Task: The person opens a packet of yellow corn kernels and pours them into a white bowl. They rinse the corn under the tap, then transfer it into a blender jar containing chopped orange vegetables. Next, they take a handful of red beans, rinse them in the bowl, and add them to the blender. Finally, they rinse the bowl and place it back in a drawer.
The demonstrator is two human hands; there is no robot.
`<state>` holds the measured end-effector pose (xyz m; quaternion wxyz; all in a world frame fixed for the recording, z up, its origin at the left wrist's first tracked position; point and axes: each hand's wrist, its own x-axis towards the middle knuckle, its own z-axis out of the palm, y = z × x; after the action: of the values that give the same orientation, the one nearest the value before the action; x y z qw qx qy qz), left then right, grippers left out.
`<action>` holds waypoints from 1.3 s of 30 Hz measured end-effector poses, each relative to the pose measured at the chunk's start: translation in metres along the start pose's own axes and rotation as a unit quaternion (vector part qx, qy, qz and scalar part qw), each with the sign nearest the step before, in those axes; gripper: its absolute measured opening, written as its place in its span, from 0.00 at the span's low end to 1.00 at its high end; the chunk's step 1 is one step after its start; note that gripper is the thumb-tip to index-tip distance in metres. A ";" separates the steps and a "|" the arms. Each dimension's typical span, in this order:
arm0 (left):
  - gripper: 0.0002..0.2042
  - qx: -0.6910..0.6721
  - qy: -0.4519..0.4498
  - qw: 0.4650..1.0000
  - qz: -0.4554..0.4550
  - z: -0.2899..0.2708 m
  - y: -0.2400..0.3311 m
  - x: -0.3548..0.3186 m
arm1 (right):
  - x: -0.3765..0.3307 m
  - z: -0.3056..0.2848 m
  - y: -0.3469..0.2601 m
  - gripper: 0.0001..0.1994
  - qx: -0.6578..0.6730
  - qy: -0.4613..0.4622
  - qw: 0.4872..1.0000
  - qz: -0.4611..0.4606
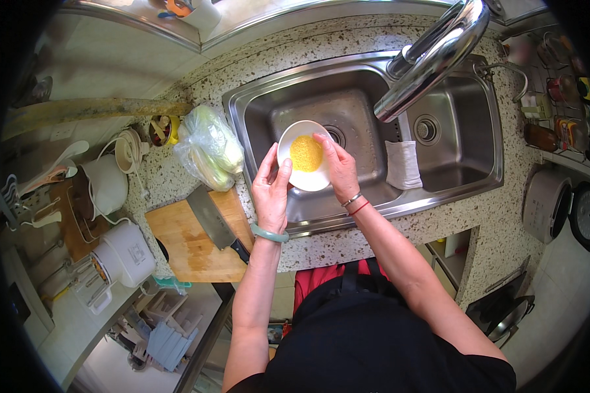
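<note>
a: where's the white bowl (306,165) right now?

b: over the left basin of the steel sink (465,173), holding a mound of fine yellow grain (306,152). the left hand (271,190) clasps its near rim, thumb on the edge, fingers curled beneath. the right hand (338,166) grips the far side with fingertips touching the grain.

a: anything crowding them?

b: the chrome faucet (436,56) arches above the divider, just right of the bowl. a folded white cloth (402,164) hangs over that divider. left of the sink, a bag of greens (209,147) lies on the speckled counter (491,226), and a cleaver (212,220) rests on the wooden cutting board (187,245) near the left wrist.

a: further off?

b: a white rice cooker (126,253) sits beside the board.
</note>
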<state>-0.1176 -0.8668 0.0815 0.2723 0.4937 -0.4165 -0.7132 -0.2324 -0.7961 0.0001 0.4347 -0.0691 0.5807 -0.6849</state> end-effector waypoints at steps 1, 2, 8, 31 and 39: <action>0.26 0.001 0.000 1.000 -0.001 0.000 0.000 0.000 | 0.000 0.000 0.000 0.17 0.001 0.000 1.000 0.000; 0.26 0.003 0.000 1.000 -0.003 -0.001 0.000 0.000 | 0.000 0.000 0.001 0.17 0.003 0.001 1.000 -0.001; 0.27 0.013 0.001 1.000 -0.002 -0.002 0.000 0.002 | 0.001 0.001 0.003 0.17 0.008 0.004 1.000 0.000; 0.28 0.023 0.000 1.000 -0.007 0.002 0.007 0.004 | 0.000 0.006 0.012 0.17 0.038 0.023 0.999 0.010; 0.28 0.027 0.000 1.000 -0.011 0.003 0.010 0.005 | 0.000 0.007 0.016 0.17 0.058 0.030 0.998 0.025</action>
<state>-0.1223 -0.8743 0.0882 0.2510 0.5056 -0.4304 -0.7044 -0.2196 -0.8007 -0.0111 0.4369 -0.0085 0.5546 -0.7082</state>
